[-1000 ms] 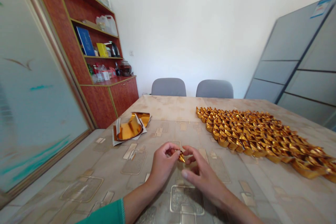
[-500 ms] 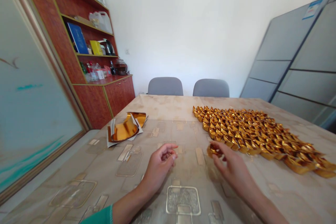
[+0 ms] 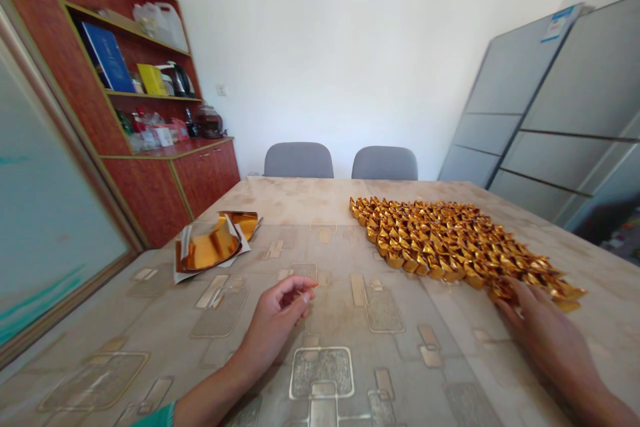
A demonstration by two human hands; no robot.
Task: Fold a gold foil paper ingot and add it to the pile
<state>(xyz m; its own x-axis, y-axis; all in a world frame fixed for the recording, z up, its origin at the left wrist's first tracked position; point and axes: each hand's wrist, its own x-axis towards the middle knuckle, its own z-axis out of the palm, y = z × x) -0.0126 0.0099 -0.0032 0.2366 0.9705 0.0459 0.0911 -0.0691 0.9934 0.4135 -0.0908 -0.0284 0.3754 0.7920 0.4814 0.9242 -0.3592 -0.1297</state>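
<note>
My right hand [image 3: 547,323] is at the near right edge of a block of folded gold paper ingots [image 3: 440,233]. Its fingers close around one gold paper ingot [image 3: 500,291], which touches or nearly touches the others in the block. The hand partly covers that piece. Over the middle of the table, my left hand [image 3: 283,303] is loosely curled, a small gap between thumb and forefinger. Nothing shows in it. Farther left lies a loose stack of gold foil paper sheets [image 3: 213,247], curled up and showing some pale undersides.
A patterned tablecloth [image 3: 320,330] covers the table. Two grey chairs [image 3: 299,160] stand at its far side. A red-brown cabinet [image 3: 200,170] with filled shelves is at the left; a grey panelled cabinet [image 3: 493,100] stands at the right.
My right hand has carried the gold paper ingot rightward to the block's near edge. The left hand stays loosely curled over the table. The view has turned slightly right.
</note>
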